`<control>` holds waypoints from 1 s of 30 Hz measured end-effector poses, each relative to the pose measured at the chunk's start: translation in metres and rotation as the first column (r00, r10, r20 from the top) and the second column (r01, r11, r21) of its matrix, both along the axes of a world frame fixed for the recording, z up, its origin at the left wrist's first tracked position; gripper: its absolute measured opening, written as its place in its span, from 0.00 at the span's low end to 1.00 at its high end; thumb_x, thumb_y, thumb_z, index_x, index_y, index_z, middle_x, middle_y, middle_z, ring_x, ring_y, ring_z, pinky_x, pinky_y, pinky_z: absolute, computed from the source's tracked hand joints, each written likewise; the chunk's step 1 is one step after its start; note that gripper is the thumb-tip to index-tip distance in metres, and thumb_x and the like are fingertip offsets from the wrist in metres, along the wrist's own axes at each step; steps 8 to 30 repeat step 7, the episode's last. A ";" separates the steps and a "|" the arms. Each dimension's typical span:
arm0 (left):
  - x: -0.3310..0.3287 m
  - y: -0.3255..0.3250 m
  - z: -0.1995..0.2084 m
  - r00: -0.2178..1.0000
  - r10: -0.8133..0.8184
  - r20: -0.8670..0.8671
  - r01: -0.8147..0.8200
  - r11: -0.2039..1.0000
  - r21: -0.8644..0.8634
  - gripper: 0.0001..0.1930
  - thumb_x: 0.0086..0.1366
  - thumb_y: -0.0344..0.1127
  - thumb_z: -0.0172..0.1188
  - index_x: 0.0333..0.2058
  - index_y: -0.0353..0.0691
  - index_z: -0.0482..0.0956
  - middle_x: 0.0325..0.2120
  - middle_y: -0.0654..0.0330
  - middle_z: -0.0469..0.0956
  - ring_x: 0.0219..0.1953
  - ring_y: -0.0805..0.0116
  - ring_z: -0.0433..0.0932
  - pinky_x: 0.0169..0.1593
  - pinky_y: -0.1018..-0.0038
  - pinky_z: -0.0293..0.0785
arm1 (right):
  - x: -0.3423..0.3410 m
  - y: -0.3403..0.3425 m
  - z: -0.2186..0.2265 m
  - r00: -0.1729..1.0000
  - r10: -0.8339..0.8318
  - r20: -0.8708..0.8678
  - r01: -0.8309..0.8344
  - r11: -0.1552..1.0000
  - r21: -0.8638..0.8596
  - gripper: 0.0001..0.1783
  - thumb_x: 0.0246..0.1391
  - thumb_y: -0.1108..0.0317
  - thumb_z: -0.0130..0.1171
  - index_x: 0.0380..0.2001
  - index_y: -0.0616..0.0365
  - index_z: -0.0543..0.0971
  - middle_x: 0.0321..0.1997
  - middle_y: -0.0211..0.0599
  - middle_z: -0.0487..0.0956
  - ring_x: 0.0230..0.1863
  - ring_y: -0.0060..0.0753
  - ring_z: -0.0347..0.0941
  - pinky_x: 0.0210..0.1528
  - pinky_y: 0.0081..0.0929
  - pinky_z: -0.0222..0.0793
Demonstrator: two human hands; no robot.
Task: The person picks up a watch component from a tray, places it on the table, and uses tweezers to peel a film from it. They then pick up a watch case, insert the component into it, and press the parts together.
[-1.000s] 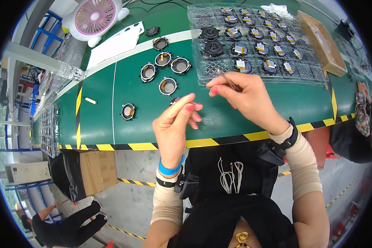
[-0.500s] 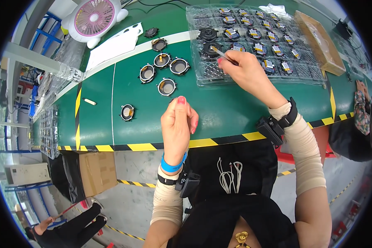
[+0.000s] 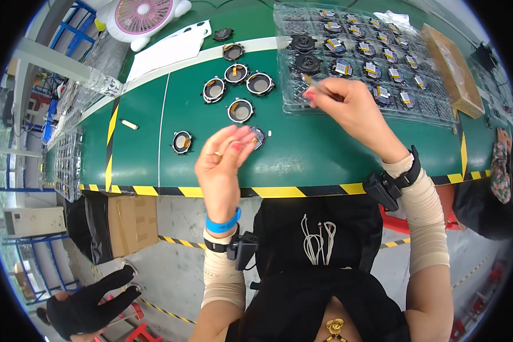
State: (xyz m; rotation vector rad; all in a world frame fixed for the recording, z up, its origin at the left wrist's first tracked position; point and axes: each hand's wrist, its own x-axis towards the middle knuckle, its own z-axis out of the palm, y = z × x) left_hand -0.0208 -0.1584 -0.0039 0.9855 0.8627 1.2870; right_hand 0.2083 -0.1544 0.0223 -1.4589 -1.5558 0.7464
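Observation:
My left hand [image 3: 221,162] is above the green table with its fingers loosely stretched and apart, nothing visible in them. Just beyond its fingertips lies a round watch module [image 3: 259,138], partly covered by the fingers, and a small white piece [image 3: 269,133] is beside it. My right hand [image 3: 347,102] grips a slim pen-like tool [image 3: 314,84] with a tan tip, blurred; the tip points at the tray's near left compartments. Two black round watch parts, one a dark back cover [image 3: 308,64], sit in the clear plastic tray [image 3: 293,105]. Several silver-rimmed watch cases [image 3: 240,110] lie left of it.
A pink and white fan [image 3: 144,17] and white sheets [image 3: 168,54] stand at the far left. A cardboard box [image 3: 453,74] flanks the tray's right side. Yellow-black tape [image 3: 277,192] marks the table's near edge. Another person's hand [image 3: 503,137] rests at the far right.
My left hand has shifted left and its fingers have loosened, uncovering the watch module and white piece. My right hand and its tool have moved slightly right and down. The view has shifted slightly.

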 end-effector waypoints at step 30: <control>-0.057 -0.002 -0.016 0.971 0.155 0.180 -0.105 0.960 -0.260 0.13 0.60 0.25 0.50 0.45 0.32 0.68 0.43 0.47 0.72 0.46 0.57 0.72 0.48 0.72 0.72 | -0.045 -0.009 0.004 0.949 0.311 0.043 -0.314 0.945 0.089 0.08 0.50 0.69 0.56 0.27 0.64 0.76 0.27 0.30 0.76 0.28 0.15 0.68 0.31 0.13 0.63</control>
